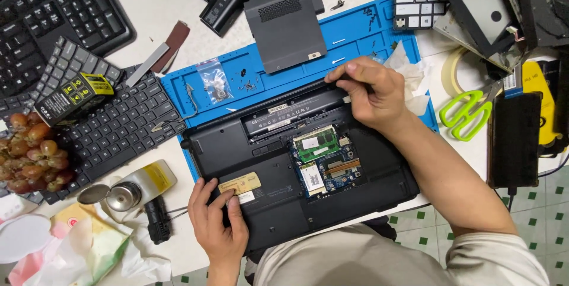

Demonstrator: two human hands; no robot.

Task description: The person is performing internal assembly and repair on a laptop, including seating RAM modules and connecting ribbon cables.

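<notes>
A black laptop (pixel 278 203) lies upside down on a blue work mat (pixel 355 31), its bottom open so that a green memory module (pixel 316 142) and a blue circuit board (pixel 338 170) show. My left hand (pixel 218 227) rests flat on the laptop's near left corner, fingers by a yellowish sticker (pixel 240 183). My right hand (pixel 370 91) sits at the laptop's far edge, fingers pinched around a thin dark tool that is mostly hidden. A dark grey cover panel (pixel 284 22) lies on the mat behind the laptop.
Black keyboards (pixel 59 7) and a loose laptop keyboard (pixel 118 126) lie at left, with grapes (pixel 29 155) and a small metal can (pixel 133 188). Green-handled scissors (pixel 468 111), a tape roll (pixel 451 69) and a black brick-shaped device (pixel 512 141) sit at right. Small screws dot the mat.
</notes>
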